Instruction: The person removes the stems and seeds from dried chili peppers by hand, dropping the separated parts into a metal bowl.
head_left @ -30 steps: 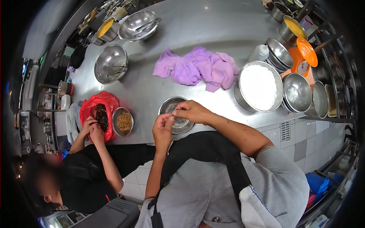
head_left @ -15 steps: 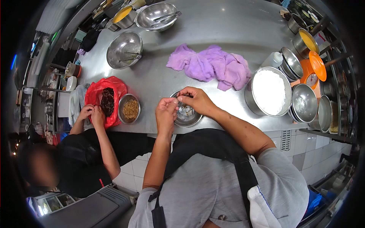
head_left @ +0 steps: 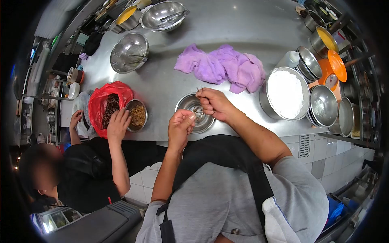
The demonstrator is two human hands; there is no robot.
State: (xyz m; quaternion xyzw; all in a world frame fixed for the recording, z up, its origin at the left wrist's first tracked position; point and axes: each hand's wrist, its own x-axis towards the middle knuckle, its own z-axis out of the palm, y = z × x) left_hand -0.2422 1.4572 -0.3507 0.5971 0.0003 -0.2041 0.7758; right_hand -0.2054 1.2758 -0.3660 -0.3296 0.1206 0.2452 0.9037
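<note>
My left hand is closed at the near left rim of a small metal bowl; what its fingers pinch, if anything, is too small to make out. Over the bowl's upper right side, my right hand is closed, with a small dark thin piece sticking out at its fingertips. The two hands are apart. Several thin brownish strips lie inside the bowl, partly visible between my hands.
At the left a co-worker's hand is beside a red bag of dark strands and a bowl of yellowish strips. Purple cloths lie beyond my bowl. A pot of white powder and stacked bowls stand right.
My hands, earlier together at the fingertips, have separated, the right one away from the left. The co-worker's hands have also parted, one now near the bowl of yellowish strips.
</note>
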